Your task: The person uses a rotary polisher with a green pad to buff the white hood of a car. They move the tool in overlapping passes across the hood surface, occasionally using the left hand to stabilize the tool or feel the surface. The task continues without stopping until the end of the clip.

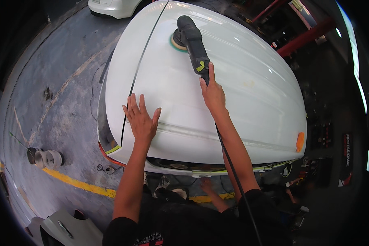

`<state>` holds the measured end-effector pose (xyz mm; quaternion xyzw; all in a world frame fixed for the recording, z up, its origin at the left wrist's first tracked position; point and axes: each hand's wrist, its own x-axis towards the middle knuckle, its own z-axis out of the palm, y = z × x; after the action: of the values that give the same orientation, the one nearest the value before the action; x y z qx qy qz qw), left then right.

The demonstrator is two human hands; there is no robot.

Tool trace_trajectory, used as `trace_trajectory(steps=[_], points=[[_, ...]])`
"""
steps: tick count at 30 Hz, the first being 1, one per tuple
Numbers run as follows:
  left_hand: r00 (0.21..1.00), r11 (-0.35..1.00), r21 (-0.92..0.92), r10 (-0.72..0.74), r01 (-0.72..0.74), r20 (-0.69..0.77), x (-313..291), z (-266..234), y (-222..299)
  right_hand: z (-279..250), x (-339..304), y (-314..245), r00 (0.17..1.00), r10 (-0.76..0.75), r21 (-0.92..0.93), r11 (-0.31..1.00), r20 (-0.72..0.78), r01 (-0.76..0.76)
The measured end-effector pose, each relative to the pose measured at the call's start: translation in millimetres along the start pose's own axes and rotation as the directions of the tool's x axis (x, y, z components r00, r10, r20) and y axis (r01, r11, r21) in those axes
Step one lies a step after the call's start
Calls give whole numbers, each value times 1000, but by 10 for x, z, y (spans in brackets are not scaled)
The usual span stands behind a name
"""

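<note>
My right hand (214, 95) is wrapped round the rear grip of a black power polisher (194, 45), its index finger stretched along the body. The polisher's round pad (178, 41), pale with a green edge, rests on the white car roof (233, 102) toward the far side. A black cord (233, 170) runs from the grip down past my right forearm. My left hand (142, 123) is flat with spread fingers at the roof's near left, beside the dark seam (136, 74), and holds nothing.
An orange cloth (300, 142) lies at the roof's right end. Buckets (52, 159) stand on the grey floor at left, with a loose car door (69, 229) below. Another person's hand (208, 186) shows beneath the car's near edge. A white car (112, 9) is parked behind.
</note>
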<state>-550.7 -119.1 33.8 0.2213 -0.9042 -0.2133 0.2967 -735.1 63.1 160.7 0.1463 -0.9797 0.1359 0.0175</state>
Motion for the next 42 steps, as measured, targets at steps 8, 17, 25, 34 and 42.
trace_trajectory(steps=[8, 17, 25, 34, 42], points=[[1000, 1000, -8, 3, -3, 18, 21, 1, -38, -63, -5, 453, 1000, -26, -21, 999, 10, 26], [998, 1000, 29, 6, -8, 70, 56, -11, -19, -324, -187, 1097, 998, 62, 76, 995, -12, -61], [999, 1000, 13, 4, -5, 44, 52, -9, -22, -21, 21, 565, 998, -59, 35, 998, -21, 60], [1000, 1000, -9, -5, 5, 28, 27, -11, -31, -37, 63, 644, 996, -92, -27, 995, -23, 91], [999, 1000, 10, -4, 4, 32, 43, -25, -44, -913, -813, 370, 901, 381, 202, 884, 209, -421]])
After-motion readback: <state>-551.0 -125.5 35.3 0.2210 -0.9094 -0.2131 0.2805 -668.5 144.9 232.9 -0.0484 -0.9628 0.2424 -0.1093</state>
